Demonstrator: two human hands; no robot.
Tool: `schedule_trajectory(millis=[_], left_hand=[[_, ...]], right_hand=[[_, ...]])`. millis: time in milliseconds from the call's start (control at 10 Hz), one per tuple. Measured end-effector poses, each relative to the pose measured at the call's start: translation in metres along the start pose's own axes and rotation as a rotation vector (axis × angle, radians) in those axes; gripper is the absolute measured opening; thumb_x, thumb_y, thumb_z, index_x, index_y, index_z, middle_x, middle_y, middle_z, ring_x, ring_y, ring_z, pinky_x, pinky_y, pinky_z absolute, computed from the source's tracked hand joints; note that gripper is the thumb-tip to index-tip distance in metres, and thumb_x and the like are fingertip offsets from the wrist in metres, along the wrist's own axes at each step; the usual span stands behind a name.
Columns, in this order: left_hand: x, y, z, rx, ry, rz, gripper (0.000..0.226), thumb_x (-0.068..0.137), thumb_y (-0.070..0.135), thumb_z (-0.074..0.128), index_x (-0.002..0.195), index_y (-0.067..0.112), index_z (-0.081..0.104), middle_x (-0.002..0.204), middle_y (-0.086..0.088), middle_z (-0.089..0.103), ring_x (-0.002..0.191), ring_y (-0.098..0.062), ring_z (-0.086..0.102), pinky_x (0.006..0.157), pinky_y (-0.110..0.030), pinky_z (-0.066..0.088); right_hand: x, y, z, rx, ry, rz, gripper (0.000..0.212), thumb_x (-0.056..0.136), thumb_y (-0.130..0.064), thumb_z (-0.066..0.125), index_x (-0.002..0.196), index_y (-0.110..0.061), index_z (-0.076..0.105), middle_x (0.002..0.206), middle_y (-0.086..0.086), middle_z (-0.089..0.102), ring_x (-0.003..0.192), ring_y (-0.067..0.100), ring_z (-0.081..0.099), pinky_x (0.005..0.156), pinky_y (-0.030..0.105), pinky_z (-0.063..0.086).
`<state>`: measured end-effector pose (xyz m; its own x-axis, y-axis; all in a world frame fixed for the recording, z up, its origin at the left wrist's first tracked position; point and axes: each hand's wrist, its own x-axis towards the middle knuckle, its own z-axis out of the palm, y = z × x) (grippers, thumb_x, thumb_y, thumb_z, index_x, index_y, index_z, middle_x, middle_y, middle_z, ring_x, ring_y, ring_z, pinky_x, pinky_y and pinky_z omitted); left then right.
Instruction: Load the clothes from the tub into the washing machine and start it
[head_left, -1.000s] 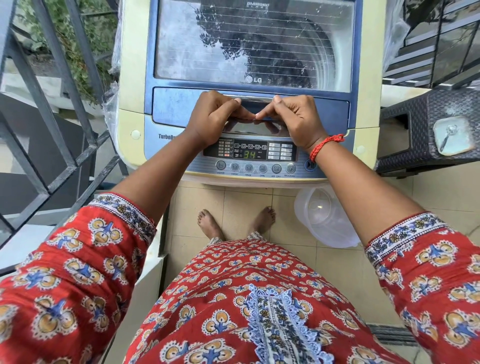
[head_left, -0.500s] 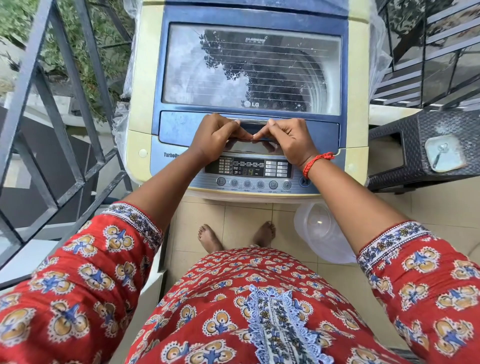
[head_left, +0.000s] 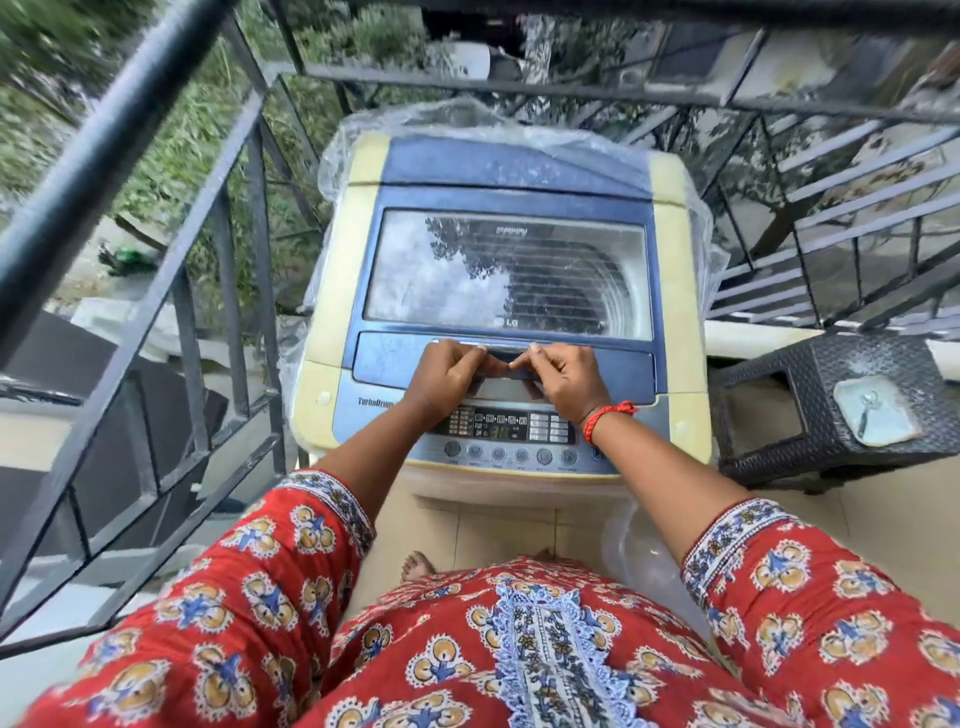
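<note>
Both hands, left (head_left: 451, 372) and right (head_left: 563, 381), are gripping the lid handle (head_left: 511, 358) of the closed washing machine (head_left: 514, 291). Lifting it looks next; the tub's clothes aren't visible.

daylit balcony with pale floor tiles (head_left: 519, 530), dark metal railing (head_left: 130, 156) before greenery, and a black wicker stool (head_left: 810, 410).

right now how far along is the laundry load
Done: control panel is lit, so power looks on. In hand: left hand and right hand both grip the closed lid at its handle. Left: whether clothes are inside can't be told; starting remains.
</note>
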<state>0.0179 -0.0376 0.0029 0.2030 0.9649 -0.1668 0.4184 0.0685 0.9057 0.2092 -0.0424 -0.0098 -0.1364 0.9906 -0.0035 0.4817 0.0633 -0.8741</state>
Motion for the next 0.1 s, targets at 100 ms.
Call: schedule_trajectory(millis=[100], left_hand=[[-0.0014,0.0050,-0.0043,0.032,0.125,-0.021,0.045,0.094,0.041,0.044,0.089,0.014,0.079,0.078,-0.009,0.077,0.073,-0.020,0.073,0.073,-0.039,0.059]], right_hand=[[0.0013,-0.0148,0.0022,-0.085,0.100,-0.072,0.038,0.098,-0.028,0.046,0.079,-0.012,0.075,0.074,0.004,0.071,0.068,0.017,0.065,0.068,0.034,0.053]])
